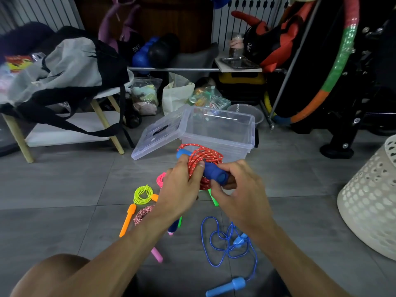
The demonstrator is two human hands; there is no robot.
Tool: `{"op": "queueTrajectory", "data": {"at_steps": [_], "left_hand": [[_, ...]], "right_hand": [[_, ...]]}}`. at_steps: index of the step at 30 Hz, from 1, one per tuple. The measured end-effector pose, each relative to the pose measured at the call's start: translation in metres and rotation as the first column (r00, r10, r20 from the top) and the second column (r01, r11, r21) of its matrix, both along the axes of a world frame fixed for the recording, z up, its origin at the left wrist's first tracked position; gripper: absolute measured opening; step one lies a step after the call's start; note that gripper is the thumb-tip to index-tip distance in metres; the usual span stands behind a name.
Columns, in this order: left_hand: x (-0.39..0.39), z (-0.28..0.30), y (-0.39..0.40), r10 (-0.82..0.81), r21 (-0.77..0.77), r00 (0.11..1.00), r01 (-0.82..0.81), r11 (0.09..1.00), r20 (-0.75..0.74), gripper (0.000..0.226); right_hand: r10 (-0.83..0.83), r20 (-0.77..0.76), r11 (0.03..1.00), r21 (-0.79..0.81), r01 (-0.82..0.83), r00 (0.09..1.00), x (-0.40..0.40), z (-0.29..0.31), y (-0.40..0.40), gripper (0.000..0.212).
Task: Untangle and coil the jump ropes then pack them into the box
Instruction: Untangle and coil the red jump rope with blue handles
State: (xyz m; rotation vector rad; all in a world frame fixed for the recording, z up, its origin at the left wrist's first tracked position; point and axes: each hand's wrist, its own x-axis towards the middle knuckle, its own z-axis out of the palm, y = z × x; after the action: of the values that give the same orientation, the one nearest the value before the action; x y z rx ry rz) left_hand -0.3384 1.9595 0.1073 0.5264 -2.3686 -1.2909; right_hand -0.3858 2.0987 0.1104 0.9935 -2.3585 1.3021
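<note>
My left hand [181, 189] grips a coiled red braided jump rope [205, 156] in front of the clear plastic box [248, 133]. My right hand [237, 189] holds that rope's dark blue handle [215, 172]; its other blue handle [182, 153] sticks out at the coil's far left. On the floor lie a coiled yellow-green rope [143, 194] with orange handles, a pink-white rope [142, 214], a pink coil [161, 179], green handles [213, 198], and a loose, uncoiled blue rope [216, 241] with light blue handles.
The box's lid [154, 133] leans open to its left. A white low table [70, 129] with a grey-black bag stands at left. A white perforated basket [372, 202] lies at right. Bags, a hoop and gym gear crowd the back. My knee [53, 275] is at bottom left.
</note>
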Motion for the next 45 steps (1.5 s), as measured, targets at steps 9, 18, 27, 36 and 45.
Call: {"op": "queueTrajectory", "data": {"at_steps": [9,18,27,36,45], "left_hand": [[0.000,-0.005,-0.003,0.077,-0.246,0.993,-0.052,0.968,0.091,0.023],[-0.003,-0.011,-0.014,0.158,-0.138,0.981,-0.141,0.980,0.116,0.043],[-0.004,-0.007,-0.018,0.185,0.010,0.978,-0.187,0.982,0.096,0.024],[0.001,-0.003,-0.007,0.123,-0.199,0.992,-0.121,0.973,-0.002,0.015],[-0.003,-0.004,-0.008,0.165,-0.268,0.986,-0.155,0.951,0.013,0.016]], "right_hand": [[-0.037,0.293,0.992,-0.109,0.072,0.955,-0.002,0.012,0.005,0.008],[0.079,0.031,0.995,-0.060,-0.077,0.996,-0.005,0.020,0.020,0.024],[0.032,0.208,0.977,-0.213,0.013,0.977,-0.008,0.030,0.027,0.006],[-0.076,0.021,0.876,0.479,0.057,0.997,-0.005,0.006,0.020,0.032],[0.142,0.372,0.894,0.349,-0.280,0.917,-0.013,0.015,0.017,0.031]]}}
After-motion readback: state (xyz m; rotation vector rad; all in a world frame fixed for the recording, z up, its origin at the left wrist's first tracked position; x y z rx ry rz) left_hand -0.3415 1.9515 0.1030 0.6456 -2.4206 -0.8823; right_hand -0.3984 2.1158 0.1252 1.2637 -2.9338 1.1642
